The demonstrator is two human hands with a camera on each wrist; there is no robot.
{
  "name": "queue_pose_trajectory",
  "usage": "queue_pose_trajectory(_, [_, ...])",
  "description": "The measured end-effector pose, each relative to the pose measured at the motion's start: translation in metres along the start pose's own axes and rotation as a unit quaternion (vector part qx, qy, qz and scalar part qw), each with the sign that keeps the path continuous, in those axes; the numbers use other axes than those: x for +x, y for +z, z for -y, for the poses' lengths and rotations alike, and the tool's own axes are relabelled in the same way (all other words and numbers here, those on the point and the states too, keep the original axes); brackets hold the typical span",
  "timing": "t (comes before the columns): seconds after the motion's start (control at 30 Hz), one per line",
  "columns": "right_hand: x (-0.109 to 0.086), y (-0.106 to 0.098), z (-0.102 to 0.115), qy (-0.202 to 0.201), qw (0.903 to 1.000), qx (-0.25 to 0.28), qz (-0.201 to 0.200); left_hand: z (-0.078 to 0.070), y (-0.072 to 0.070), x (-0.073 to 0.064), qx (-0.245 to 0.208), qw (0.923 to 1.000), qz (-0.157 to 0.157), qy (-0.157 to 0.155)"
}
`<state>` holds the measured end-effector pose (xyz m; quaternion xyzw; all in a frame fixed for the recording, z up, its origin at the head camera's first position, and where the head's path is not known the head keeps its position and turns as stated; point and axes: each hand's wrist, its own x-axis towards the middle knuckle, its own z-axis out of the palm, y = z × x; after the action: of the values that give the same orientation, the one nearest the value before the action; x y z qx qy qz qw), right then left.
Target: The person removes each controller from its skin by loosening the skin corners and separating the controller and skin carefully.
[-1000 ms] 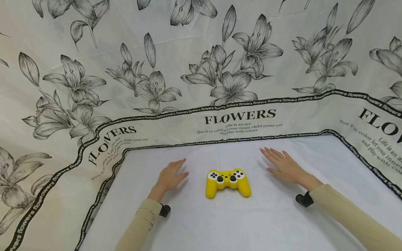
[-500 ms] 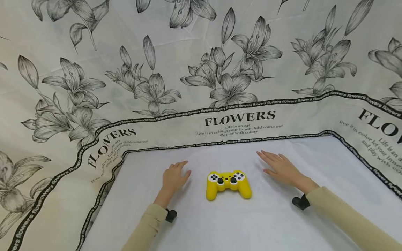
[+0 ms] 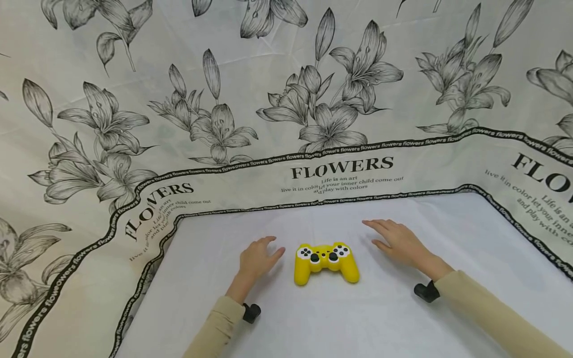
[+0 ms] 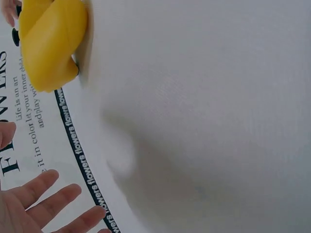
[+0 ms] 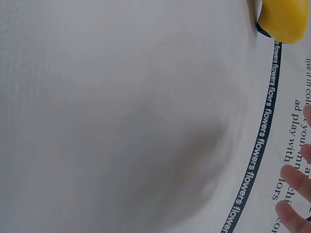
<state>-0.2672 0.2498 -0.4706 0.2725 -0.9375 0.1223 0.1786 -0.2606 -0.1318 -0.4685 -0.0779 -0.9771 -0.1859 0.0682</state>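
A yellow game controller (image 3: 326, 263) with white button pads and black thumbsticks lies face up on the white tabletop, its grips toward the person. Just left of it is my left hand (image 3: 256, 259), fingers spread and loosely bent, the thumb toward the controller and apart from it. My right hand (image 3: 400, 244) is farther off on the other side, fingers extended, holding nothing. In the left wrist view the controller (image 4: 53, 43) shows at the top left, above the spread fingers of the left hand (image 4: 48, 204). The right wrist view catches one yellow grip of the controller (image 5: 284, 19) and fingertips of the right hand (image 5: 296, 182).
The white table surface (image 3: 322, 328) stretches around the controller. Behind and at the sides hangs a cloth (image 3: 250, 184) printed with lilies and lettering. A black wrist camera (image 3: 251, 313) sits at the left cuff, another black wrist camera (image 3: 426, 292) at the right cuff.
My left hand has moved right, nearer the controller. The right hand has shifted slightly left and toward the person. The controller stays in place.
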Motion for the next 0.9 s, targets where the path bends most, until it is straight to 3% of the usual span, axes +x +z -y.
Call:
queue_pose_trajectory(0.17, [0.000,0.001,0.004,0.010,0.9999,-0.002,0.010,-0.005,0.004,0.000,-0.043,0.9987,0.024,-0.016])
queue_pose_trajectory(0.33, [-0.001,0.001,0.009,0.011,0.9997,0.002,0.021,-0.011,0.006,-0.004,-0.097,0.9945,0.033,-0.021])
queue_pose_trajectory(0.53, [-0.001,0.003,0.016,0.010,0.9995,0.024,0.020,-0.017,0.010,-0.010,-0.129,0.9906,0.039,-0.022])
queue_pose_trajectory(0.9, [0.004,0.007,0.027,0.013,0.9966,0.053,-0.061,-0.027,0.017,-0.007,-0.213,0.9739,0.056,-0.056])
